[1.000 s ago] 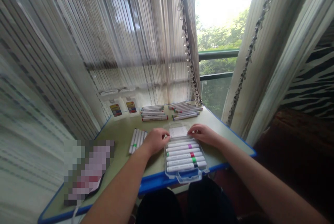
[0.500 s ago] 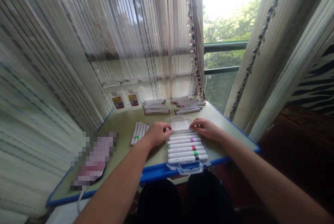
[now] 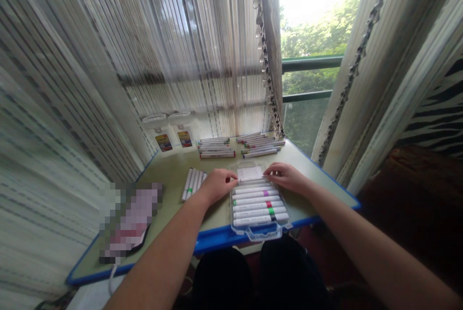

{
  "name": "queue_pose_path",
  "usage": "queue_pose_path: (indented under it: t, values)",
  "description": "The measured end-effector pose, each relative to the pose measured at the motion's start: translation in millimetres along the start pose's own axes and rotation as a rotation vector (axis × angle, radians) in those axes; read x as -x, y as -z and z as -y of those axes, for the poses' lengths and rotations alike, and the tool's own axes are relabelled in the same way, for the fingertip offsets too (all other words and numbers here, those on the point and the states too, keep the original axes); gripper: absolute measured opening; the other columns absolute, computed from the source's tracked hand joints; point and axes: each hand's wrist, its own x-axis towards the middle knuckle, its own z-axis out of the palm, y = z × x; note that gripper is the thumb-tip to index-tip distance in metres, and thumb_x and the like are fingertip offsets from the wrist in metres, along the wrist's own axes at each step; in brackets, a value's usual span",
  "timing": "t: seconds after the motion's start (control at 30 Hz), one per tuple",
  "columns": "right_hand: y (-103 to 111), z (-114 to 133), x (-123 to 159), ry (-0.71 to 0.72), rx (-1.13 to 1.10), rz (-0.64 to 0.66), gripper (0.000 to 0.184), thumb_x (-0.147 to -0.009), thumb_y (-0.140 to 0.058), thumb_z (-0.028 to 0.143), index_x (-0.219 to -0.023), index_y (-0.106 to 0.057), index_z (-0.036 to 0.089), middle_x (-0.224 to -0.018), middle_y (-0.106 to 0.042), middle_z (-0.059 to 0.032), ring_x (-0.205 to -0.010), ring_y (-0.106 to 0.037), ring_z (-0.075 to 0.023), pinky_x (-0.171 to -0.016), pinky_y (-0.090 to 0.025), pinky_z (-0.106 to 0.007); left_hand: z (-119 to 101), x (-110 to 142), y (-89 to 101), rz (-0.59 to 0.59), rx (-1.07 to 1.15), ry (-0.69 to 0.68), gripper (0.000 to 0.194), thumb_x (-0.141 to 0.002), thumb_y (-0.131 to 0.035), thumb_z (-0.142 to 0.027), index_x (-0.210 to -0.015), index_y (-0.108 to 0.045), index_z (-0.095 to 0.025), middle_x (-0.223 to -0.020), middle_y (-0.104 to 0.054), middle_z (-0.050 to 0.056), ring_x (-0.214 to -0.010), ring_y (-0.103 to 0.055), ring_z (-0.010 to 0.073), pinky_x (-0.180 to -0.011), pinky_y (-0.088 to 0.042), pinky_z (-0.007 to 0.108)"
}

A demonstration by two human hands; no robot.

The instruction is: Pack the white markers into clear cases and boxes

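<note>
A clear plastic case lies at the table's near edge, with several white markers set side by side across it. Some have coloured bands: purple, red, green and black. At the case's far part, a white marker lies crosswise between my hands. My left hand has its thumb and fingers closed at the left end of this marker. At the right end, my right hand holds it with bent fingers; the exact contact is small and partly hidden. Just beyond is a white card inside the case.
Left of my left hand lies a group of white markers. Two more marker piles are at the back. Two clear cases with labels stand by the curtain. A pixelated, phone-like object with a cable rests at left.
The marker between my hands shows more plainly, and my right hand has shifted very slightly. The markers in the case have stayed where they were.
</note>
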Motion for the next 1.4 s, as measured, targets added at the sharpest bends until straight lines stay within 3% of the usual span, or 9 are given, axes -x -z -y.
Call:
queue_pose_path:
  t: [0.4, 0.57, 0.97, 1.4]
  values:
    - [0.2, -1.4, 0.2, 0.010, 0.015, -0.002, 0.018, -0.076, -0.055, 0.019, -0.082, -0.071, 0.017, -0.079, -0.062, -0.0037, -0.065, -0.054, -0.0116, -0.061, -0.045, -0.023, 4.3, -1.4, 3.3, 0.037, 0.060, 0.054, 0.029, -0.075, -0.056, -0.030, -0.094, -0.072, -0.016, -0.075, -0.069, 0.005, -0.065, -0.057, 0.0148, -0.063, -0.042, 0.025]
    - [-0.6, -0.6, 0.4, 0.018, -0.017, -0.036, 0.020, -0.076, -0.058, 0.020, -0.091, -0.070, 0.016, -0.091, -0.063, -0.0058, -0.064, -0.054, -0.0108, -0.061, -0.045, -0.024, 5.0, -1.5, 2.2, 0.041, 0.029, 0.052, 0.024, -0.075, -0.054, -0.028, -0.083, -0.073, -0.015, -0.070, -0.068, 0.004, -0.065, -0.057, 0.0151, -0.059, -0.039, 0.024]
    - [-0.4, -0.1, -0.7, -0.014, 0.009, 0.036, 0.022, -0.077, -0.056, 0.016, -0.089, -0.074, 0.017, -0.091, -0.065, -0.0061, -0.074, -0.059, -0.0135, -0.069, -0.047, -0.025, 5.7, -1.7, 2.8, 0.036, 0.020, 0.027, 0.034, -0.081, -0.049, -0.037, -0.083, -0.074, -0.014, -0.079, -0.071, 0.008, -0.071, -0.061, 0.0179, -0.064, -0.040, 0.026]
    - [-1.0, -3.6, -1.7, 0.002, -0.026, 0.038, 0.022, -0.077, -0.056, 0.017, -0.088, -0.075, 0.019, -0.088, -0.065, -0.0055, -0.074, -0.059, -0.0143, -0.069, -0.046, -0.025, 3.6, -4.1, 1.4, 0.058, -0.019, 0.041, 0.029, -0.080, -0.053, -0.037, -0.079, -0.073, -0.016, -0.078, -0.071, 0.006, -0.069, -0.061, 0.0164, -0.063, -0.040, 0.025]
